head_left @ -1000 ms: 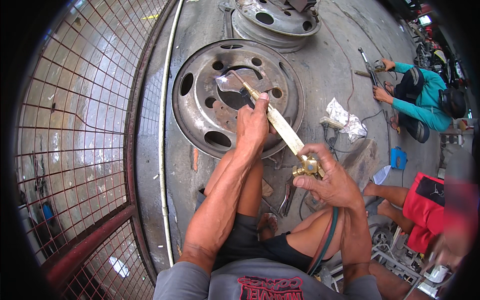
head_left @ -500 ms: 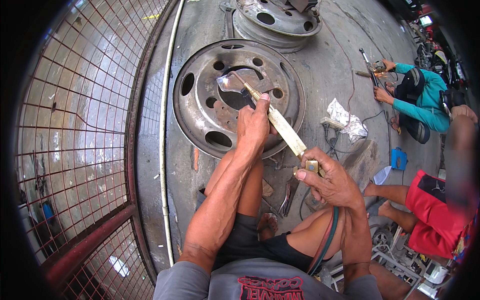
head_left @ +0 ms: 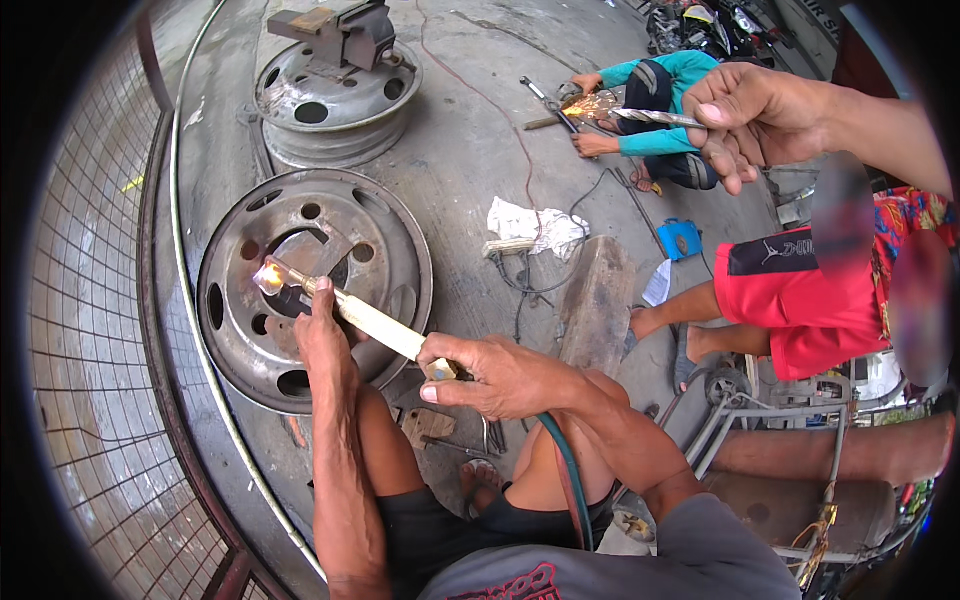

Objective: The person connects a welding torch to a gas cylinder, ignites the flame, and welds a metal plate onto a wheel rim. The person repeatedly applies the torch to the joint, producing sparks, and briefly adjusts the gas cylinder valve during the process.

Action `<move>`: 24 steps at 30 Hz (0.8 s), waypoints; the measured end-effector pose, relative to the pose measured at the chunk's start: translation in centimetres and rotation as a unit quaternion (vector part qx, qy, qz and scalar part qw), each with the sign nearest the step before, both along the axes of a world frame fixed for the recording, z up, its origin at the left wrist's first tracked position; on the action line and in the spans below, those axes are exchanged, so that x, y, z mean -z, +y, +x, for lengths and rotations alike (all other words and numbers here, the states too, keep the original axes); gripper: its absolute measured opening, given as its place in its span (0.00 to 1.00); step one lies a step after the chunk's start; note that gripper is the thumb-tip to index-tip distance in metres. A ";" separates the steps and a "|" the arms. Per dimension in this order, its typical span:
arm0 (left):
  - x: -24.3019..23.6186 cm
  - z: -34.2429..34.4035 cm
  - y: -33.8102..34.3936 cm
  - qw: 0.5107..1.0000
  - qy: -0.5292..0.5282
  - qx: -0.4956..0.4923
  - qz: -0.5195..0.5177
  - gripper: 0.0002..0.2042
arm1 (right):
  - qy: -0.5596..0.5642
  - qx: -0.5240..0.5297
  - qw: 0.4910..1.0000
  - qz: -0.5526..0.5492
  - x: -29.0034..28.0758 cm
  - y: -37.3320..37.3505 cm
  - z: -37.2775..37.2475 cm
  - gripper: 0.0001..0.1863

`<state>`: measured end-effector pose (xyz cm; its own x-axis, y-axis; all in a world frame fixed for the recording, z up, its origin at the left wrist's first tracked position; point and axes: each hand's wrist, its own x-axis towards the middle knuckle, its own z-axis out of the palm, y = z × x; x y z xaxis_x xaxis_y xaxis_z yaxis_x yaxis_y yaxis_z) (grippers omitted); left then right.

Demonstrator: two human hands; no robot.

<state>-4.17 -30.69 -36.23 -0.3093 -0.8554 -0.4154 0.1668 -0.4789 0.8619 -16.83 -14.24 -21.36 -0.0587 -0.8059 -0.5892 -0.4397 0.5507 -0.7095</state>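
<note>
While my left hand point(head_left: 325, 345) is wrapped around the front part of the torch point(head_left: 382, 326), its thumb lies along the metal body toward the nozzle. My right hand point(head_left: 500, 375) grips the rear end, with the brass knob point(head_left: 440, 369) held between thumb and forefinger. I cannot tell how the remaining right fingers are placed; the hand itself hides them. The torch slants across the wheel point(head_left: 232, 275), its tip over the middle part of the wheel. A bright glow point(head_left: 268, 278) surrounds the tip; detail beneath it is washed out. Green and red hoses point(head_left: 574, 475) run from below my right wrist toward my lap.

Beyond the wheel, a second wheel point(head_left: 335, 150) carries a vise point(head_left: 345, 38). To the right, a white cloth point(head_left: 540, 230) lies on the floor near a slab point(head_left: 600, 300) and a blue case point(head_left: 680, 238). A co-worker in a teal sleeve point(head_left: 645, 143) crouches beside sparks point(head_left: 578, 108). At upper right, another person's hand point(head_left: 745, 115) pinches a drill bit point(head_left: 655, 117), well apart from my own hands.
</note>
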 end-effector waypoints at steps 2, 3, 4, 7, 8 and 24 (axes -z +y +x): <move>-0.1 -0.3 0.1 1.000 0.011 0.003 -0.004 0.21 | -0.008 0.001 1.000 -0.011 0.0 0.3 -0.1 0.25; -0.2 -0.4 0.2 1.000 0.012 0.002 -0.002 0.20 | -0.008 0.002 1.000 -0.012 0.0 0.4 -0.1 0.25; -0.3 -0.5 0.3 1.000 0.015 -0.001 -0.001 0.20 | -0.008 0.003 1.000 -0.013 0.1 0.4 -0.2 0.25; 0.3 -0.1 0.0 1.000 0.007 0.003 -0.004 0.20 | 0.000 0.001 1.000 -0.003 0.1 0.3 0.0 0.24; 0.2 0.1 -0.1 1.000 0.004 0.002 0.001 0.20 | 0.003 -0.001 1.000 0.003 0.1 0.0 0.2 0.24; -0.8 0.3 -0.2 0.999 -0.028 0.043 0.002 0.22 | -0.058 0.090 0.994 0.012 0.8 -0.2 1.3 0.14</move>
<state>-3.90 -30.89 -35.40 -0.3572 -0.8251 -0.4378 0.0771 -0.4932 0.8665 -15.56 -14.40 -22.18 -0.1308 -0.7743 -0.6192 -0.2492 0.6302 -0.7354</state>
